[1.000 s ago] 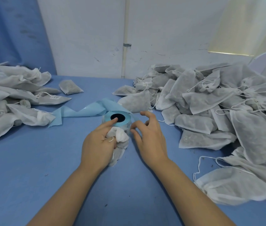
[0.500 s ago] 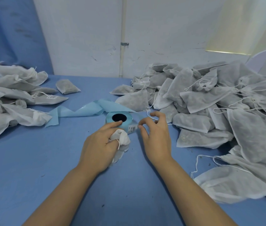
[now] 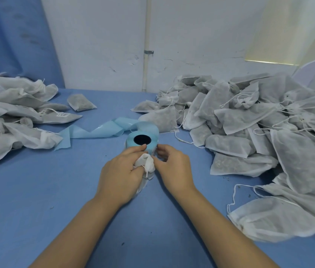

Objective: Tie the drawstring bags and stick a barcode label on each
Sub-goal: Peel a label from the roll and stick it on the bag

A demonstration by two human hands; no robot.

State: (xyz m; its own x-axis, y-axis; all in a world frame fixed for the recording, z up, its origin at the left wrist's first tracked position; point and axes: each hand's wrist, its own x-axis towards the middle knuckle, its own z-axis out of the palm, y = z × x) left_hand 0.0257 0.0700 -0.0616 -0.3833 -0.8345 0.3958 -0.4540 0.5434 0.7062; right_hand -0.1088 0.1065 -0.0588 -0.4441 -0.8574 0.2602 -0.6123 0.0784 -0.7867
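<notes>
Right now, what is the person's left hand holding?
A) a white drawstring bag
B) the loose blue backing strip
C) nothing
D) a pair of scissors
A: the left hand grips a bunched white drawstring bag, just in front of the blue label roll.

Two bare hands and two bare arms

The left hand [image 3: 120, 171] and the right hand [image 3: 174, 167] are bare, and so are the wrists. The left arm [image 3: 87, 229] and the right arm [image 3: 224, 225] are bare too, all the way down to the bottom edge of the picture. Both arms look smooth and slim. They get wider away from the wrists. Small bumps show at the knuckles on the backs of the hands. The fingers look short and round at the tips.
</notes>
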